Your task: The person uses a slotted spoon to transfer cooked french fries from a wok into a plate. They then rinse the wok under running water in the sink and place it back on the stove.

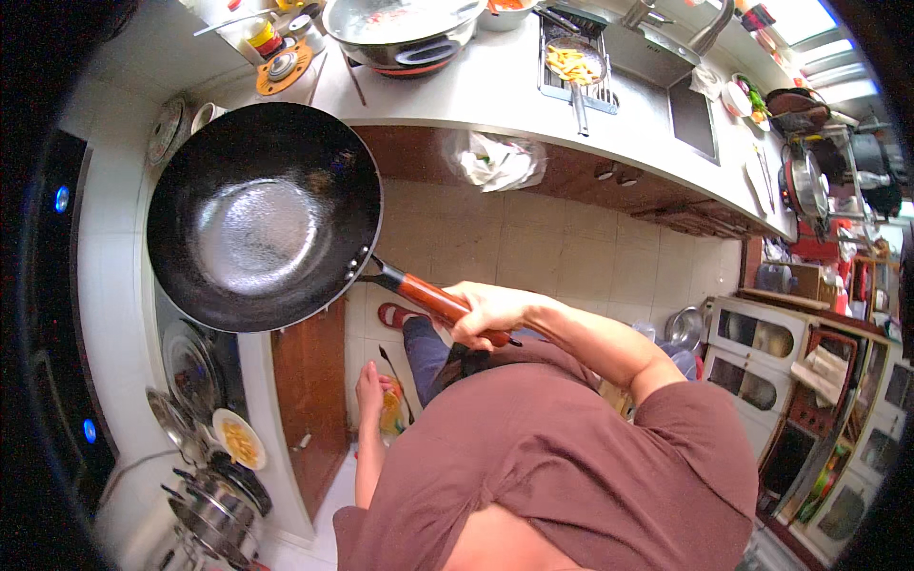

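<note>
My right hand (480, 314) is closed around the red-brown wooden handle (433, 298) of a black wok (264, 221). The wok is held up at the left, over the corner of the worktop, its inside facing me. A wet-looking shine covers its bottom, and no food shows in it. Lower down at my left side is my left hand (370, 391). Beside its fingers is a yellow-orange object (390, 401), perhaps a bottle, partly hidden; whether the hand grips it is not clear. A thin dark rod (400, 385) lies past that hand.
A large metal pan (400, 28) sits on the counter (428, 100) ahead. A small frying pan (575, 64) with cut yellow food stands by the sink (689, 118). At left are a gas hob (232, 357), a plate of food (239, 439) and stacked pots (214, 510).
</note>
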Action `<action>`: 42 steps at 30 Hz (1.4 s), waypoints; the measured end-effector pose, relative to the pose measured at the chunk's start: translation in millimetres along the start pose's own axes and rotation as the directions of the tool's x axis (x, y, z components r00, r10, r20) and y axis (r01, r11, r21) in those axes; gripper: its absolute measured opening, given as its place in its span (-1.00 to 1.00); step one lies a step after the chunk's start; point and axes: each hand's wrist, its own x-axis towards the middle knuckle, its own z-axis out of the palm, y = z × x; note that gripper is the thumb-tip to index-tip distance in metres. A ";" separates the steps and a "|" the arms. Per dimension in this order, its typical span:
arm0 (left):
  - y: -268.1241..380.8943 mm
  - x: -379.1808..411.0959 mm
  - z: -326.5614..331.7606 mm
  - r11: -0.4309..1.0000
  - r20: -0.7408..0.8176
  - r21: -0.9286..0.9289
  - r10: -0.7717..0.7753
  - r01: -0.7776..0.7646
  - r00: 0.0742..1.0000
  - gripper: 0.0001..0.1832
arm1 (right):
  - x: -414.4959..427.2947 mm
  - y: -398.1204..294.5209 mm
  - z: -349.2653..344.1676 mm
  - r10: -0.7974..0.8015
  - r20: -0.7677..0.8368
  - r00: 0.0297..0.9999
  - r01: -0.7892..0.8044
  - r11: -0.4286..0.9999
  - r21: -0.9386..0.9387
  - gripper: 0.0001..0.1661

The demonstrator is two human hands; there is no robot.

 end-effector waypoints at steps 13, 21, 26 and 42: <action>-27.9 -100.1 155.5 0.958 0.061 0.278 -0.089 0.068 0.994 -0.45 | -170.4 52.9 -91.7 0.048 0.074 0.996 -0.063 0.972 0.228 -0.64; -26.2 -145.6 186.5 0.941 -0.302 -0.187 -0.327 0.281 0.896 -0.35 | -191.3 46.0 -177.0 0.071 0.251 0.965 -0.163 0.915 0.368 -0.68; -6.1 -195.5 277.9 0.916 -0.374 -0.179 -0.400 0.358 0.837 -0.42 | -201.0 26.1 -232.1 0.096 0.413 0.906 -0.288 0.855 0.431 -0.69; 98.1 -271.1 424.7 0.954 -0.424 -0.065 -0.291 0.292 0.858 -0.42 | -226.5 12.9 -296.8 -0.055 0.683 0.728 -0.443 0.722 0.531 -0.67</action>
